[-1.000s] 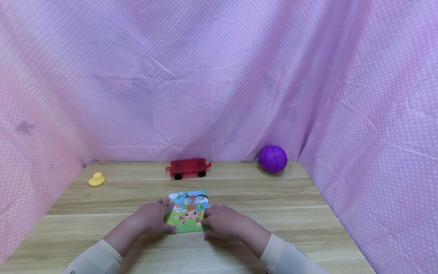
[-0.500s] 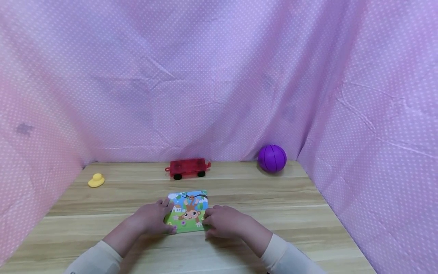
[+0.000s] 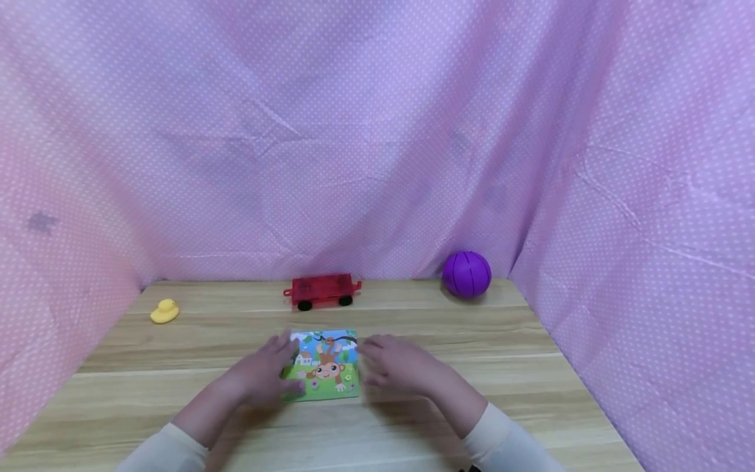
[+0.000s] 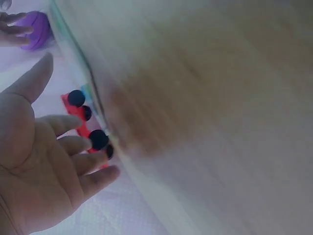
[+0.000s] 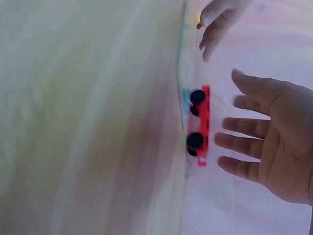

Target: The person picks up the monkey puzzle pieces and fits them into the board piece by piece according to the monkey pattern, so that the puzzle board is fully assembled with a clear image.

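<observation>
A square picture board (image 3: pixel 326 367) with a cartoon monkey hanging from a branch lies flat on the wooden table. At its left edge is my left hand (image 3: pixel 263 372), fingers spread, thumb overlapping the lower left corner in the head view. My right hand (image 3: pixel 402 367) stands just off the board's right edge, its fingers apart with nothing between them. Both wrist views show the palms, with the left hand (image 4: pixel 44 161) and the right hand (image 5: pixel 274 132) relaxed and holding nothing. The board (image 5: pixel 182 73) appears edge-on in the right wrist view.
Behind the board stands a red toy wagon (image 3: pixel 322 289) with black wheels. A purple ball (image 3: pixel 466 275) sits at the back right, and a yellow toy duck (image 3: pixel 165 311) at the far left. Pink dotted cloth (image 3: pixel 366 144) surrounds the wooden table (image 3: pixel 472 367).
My right hand has come off the board's right edge, moving slightly right and up with its fingers opening. My left hand has loosened a little; the board lies in nearly the same place.
</observation>
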The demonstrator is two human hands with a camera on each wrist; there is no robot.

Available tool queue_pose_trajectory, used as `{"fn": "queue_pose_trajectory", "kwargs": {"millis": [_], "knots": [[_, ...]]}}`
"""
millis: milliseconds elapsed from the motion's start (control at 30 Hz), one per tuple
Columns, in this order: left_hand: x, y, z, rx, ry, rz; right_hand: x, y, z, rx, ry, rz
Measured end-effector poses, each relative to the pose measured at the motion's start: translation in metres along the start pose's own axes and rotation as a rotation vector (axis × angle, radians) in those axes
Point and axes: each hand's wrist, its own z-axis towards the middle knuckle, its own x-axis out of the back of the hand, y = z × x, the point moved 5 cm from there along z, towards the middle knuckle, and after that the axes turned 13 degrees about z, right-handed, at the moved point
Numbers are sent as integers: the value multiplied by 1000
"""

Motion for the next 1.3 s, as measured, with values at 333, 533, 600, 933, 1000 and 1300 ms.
{"fn": "queue_pose_trajectory", "kwargs": {"millis": [333, 533, 600, 933, 1000, 1300], "knots": [[37, 4, 2, 15, 355, 21, 40, 37, -22, -182, 329, 9], [42, 12, -4, 53, 417, 37, 41, 55, -32, -272, 374, 1], [40, 16, -5, 53, 438, 56, 40, 59, -36, -279, 390, -7], [31, 33, -10, 52, 503, 94, 28, 68, -47, -373, 379, -34], [30, 35, -9, 51, 508, 93, 27, 68, -48, -376, 381, -29], [26, 42, -7, 35, 505, 91, 24, 67, -50, -379, 366, -35]]}}
